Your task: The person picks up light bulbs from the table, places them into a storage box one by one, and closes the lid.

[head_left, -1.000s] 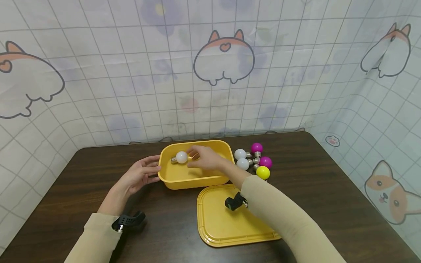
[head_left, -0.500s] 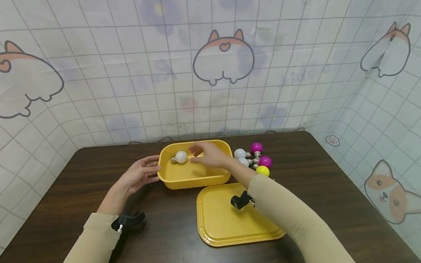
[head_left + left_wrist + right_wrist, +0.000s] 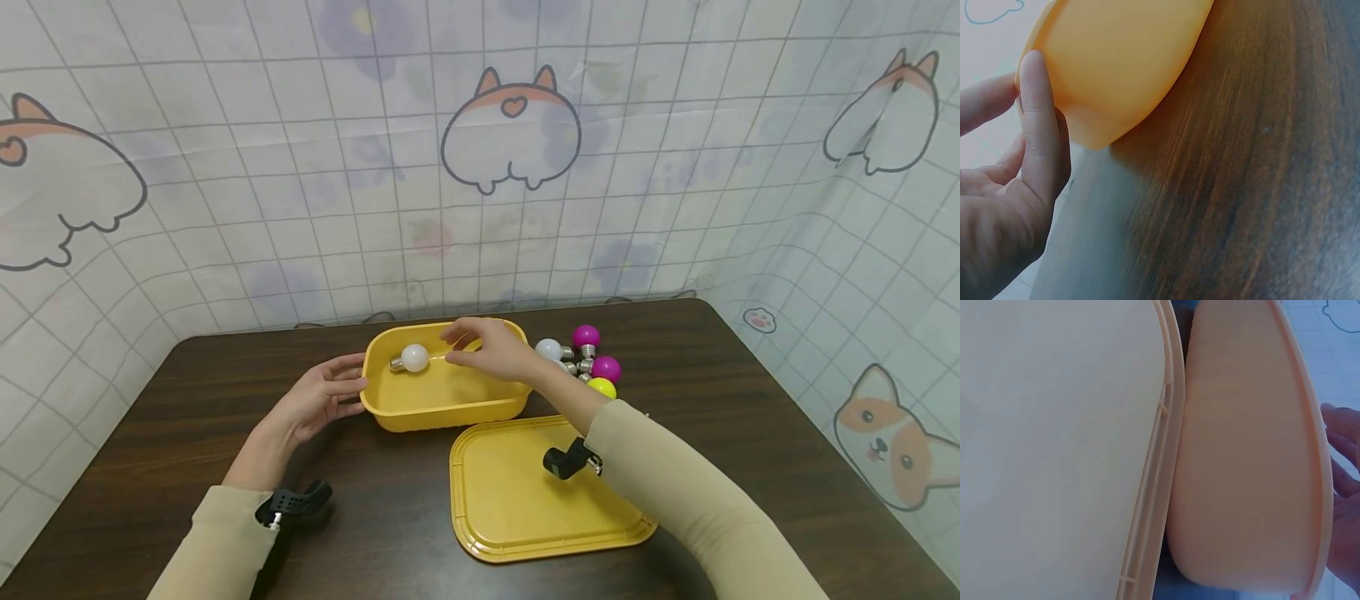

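In the head view a yellow plastic box (image 3: 442, 416) stands at the back of the table. My left hand (image 3: 321, 400) holds its left end, the thumb at the rim and fingers along the outer wall; the left wrist view shows this hand (image 3: 1016, 181) at the rim. Inside, towards the left, lies a white light bulb (image 3: 415, 358), its metal base pointing left. Over the right half of the box hangs my right hand (image 3: 495, 350), fingers loosely bent with nothing seen between them. Only part of this hand (image 3: 1344, 487) shows beyond the rim in the right wrist view.
Right of the box lie several bulbs: white (image 3: 548, 350), magenta (image 3: 606, 369) and yellow (image 3: 602, 388), partly behind my right forearm. A yellow lid (image 3: 517, 500) lies flat in front of the box. A printed sheet (image 3: 300, 167) hangs behind the table (image 3: 150, 467).
My right hand has drawn back to the right and away from the white bulb in the box. The bulb, the box and my left hand stay where they were.
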